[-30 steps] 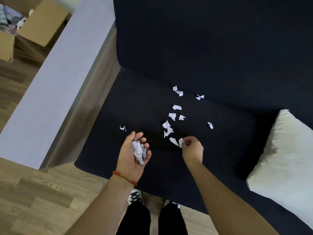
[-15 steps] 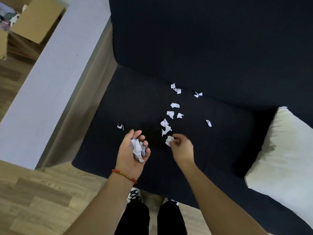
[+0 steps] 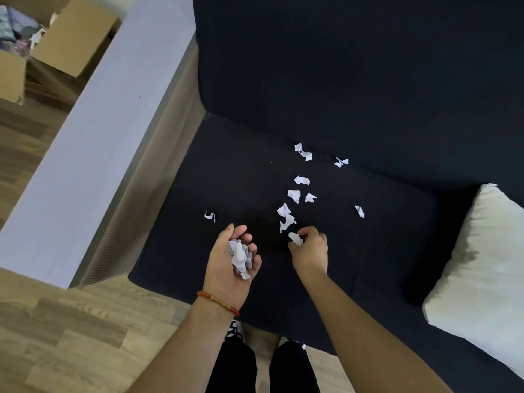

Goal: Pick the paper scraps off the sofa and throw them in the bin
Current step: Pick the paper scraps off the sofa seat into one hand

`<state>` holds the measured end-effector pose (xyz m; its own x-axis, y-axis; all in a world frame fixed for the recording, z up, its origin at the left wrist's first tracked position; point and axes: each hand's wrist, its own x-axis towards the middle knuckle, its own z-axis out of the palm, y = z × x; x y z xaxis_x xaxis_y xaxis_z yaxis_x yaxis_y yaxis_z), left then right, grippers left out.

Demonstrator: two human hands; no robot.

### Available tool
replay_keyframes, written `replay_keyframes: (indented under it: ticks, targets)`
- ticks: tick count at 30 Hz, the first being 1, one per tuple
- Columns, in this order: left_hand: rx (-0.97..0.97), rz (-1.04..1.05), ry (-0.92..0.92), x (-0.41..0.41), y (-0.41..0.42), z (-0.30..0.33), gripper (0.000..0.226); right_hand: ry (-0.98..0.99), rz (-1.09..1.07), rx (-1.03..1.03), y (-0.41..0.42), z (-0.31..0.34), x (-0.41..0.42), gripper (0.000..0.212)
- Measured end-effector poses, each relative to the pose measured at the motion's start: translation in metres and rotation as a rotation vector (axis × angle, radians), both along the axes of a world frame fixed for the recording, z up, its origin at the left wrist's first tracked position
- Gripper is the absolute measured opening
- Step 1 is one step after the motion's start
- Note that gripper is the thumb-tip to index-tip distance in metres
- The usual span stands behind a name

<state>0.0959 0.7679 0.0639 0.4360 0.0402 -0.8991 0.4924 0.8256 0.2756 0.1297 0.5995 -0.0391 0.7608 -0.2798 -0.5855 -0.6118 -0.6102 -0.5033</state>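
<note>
Head view looks down on a dark sofa (image 3: 368, 80) seat where white scraps (image 3: 295, 195) lie scattered, most in a loose line running back toward the backrest, one off alone near the armrest side (image 3: 210, 216) and one (image 3: 359, 211) toward the pillow (image 3: 482, 265).

Right hand (image 3: 310, 251) has its fingers curled, pinching one scrap (image 3: 295, 238) between thumb and fingertips just above the cushion. Left hand (image 3: 231, 260) is cupped palm up, fingers loosely curled round a wad (image 3: 240, 256) of gathered paper. The two hands are near each other but apart.

The step in hand looks like carrying the pinched scrap across into the cupped palm. To do it well, keep the pinch firm until the scrap sits over the wad, then let go low so that it does not flutter off. The left palm should stay level and half-closed; opening it wide risks spilling the light pieces. Working next on the nearest pieces (image 3: 285, 218), just beyond the right fingertips, keeps reaches short. Pinching each from its raised edge should suit the soft fabric better than sweeping.

No bin is in view, so the throw comes later; many scraps remain.
</note>
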Motion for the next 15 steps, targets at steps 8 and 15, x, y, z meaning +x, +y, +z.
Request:
replay_keyframes:
  ticks: [8, 15]
  targets:
    - [-0.018, 0.010, -0.028, 0.001, 0.002, 0.003, 0.023, -0.140, -0.078, 0.104, 0.000, 0.010, 0.006, 0.018]
    - [-0.031, 0.028, -0.025, 0.010, 0.004, 0.005, 0.025, -0.091, -0.117, 0.201, 0.019, 0.004, 0.035, 0.044]
